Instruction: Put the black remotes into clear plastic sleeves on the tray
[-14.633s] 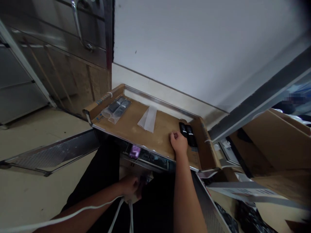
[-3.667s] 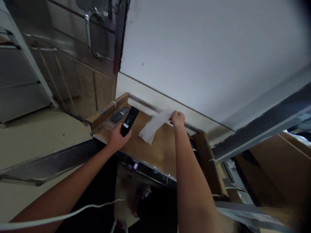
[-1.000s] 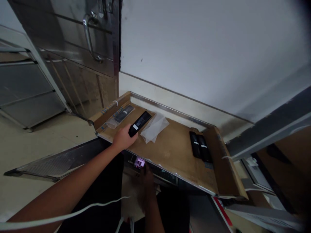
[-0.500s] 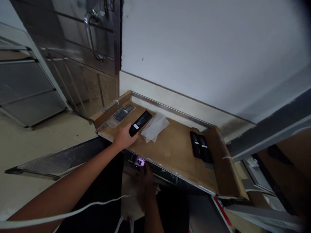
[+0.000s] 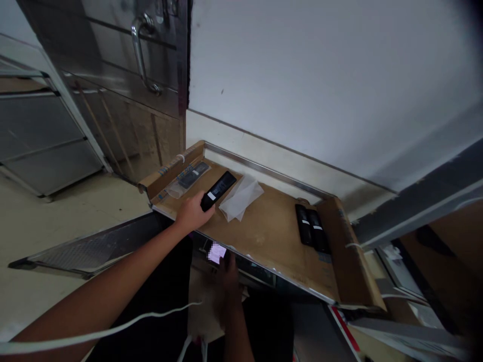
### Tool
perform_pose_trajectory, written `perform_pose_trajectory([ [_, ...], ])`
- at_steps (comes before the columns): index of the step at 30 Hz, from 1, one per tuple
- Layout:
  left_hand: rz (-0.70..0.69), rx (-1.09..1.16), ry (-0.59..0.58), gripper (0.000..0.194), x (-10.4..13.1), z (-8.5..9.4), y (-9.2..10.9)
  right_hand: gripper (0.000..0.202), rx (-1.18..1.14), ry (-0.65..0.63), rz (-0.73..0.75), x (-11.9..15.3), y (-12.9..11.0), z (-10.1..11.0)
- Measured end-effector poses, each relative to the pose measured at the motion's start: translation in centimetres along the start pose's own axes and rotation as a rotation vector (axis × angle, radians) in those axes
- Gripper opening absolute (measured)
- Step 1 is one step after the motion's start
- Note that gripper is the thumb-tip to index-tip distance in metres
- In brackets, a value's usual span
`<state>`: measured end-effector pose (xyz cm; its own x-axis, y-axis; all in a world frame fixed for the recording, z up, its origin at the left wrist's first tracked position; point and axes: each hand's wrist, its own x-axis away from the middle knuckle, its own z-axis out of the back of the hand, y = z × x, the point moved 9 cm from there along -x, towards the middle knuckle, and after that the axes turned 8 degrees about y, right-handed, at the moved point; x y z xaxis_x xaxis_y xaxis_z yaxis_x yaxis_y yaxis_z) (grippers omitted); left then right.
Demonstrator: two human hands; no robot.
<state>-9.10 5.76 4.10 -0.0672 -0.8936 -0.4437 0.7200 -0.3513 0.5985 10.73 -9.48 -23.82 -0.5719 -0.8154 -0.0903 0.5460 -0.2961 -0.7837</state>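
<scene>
My left hand (image 5: 191, 215) grips the lower end of a black remote control (image 5: 219, 190) with a white label, held above the cardboard-lined tray. A clear plastic sleeve (image 5: 241, 197) lies flat just right of it. Left of the hand, a similar black remote (image 5: 193, 174) lies in a clear bag. Below the tray's front edge, my right hand (image 5: 227, 281) is in shadow, its fingertips at a lit phone screen (image 5: 216, 253). Darkness and blur hide whether it grips the phone or only touches it.
Two more black remotes (image 5: 318, 231) lie side by side at the right of the cardboard tray (image 5: 260, 236), beside its raised flap. A white cable (image 5: 143, 318) crosses my left forearm. Behind are a white wall (image 5: 320, 90) and a metal door (image 5: 113, 65).
The phone screen has turned brighter and paler, and the right fingers have shifted slightly at it. My left hand and the remote control stay in place.
</scene>
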Motion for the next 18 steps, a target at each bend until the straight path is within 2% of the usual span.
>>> perform_pose_trajectory([
  [4,0.020,-0.007,-0.004,0.030,-0.1,0.0,-0.1,0.045,0.002,-0.059,-0.066,-0.3,-2.7,2.8],
  [7,0.032,0.021,0.015,0.033,-0.2,0.2,-0.1,0.038,-0.085,-0.239,0.011,1.4,-7.1,4.4],
  [10,0.034,0.067,0.005,0.035,-0.1,0.3,0.1,0.036,-0.232,-0.321,0.063,4.2,-11.8,7.0],
  [12,0.016,0.059,-0.036,0.038,0.1,0.2,0.4,0.035,-0.278,-0.275,0.117,5.2,-15.0,9.6],
  [14,-0.009,0.046,-0.089,0.042,0.3,-0.1,0.7,0.034,-0.321,-0.166,0.124,4.4,-17.6,12.3],
  [16,-0.014,0.055,-0.124,0.046,0.5,-0.3,0.6,0.034,-0.333,-0.030,0.095,2.1,-19.8,14.6],
  [18,-0.013,0.073,-0.138,0.050,0.5,-0.4,0.4,0.036,-0.330,0.016,0.147,-1.0,-22.7,15.4],
])
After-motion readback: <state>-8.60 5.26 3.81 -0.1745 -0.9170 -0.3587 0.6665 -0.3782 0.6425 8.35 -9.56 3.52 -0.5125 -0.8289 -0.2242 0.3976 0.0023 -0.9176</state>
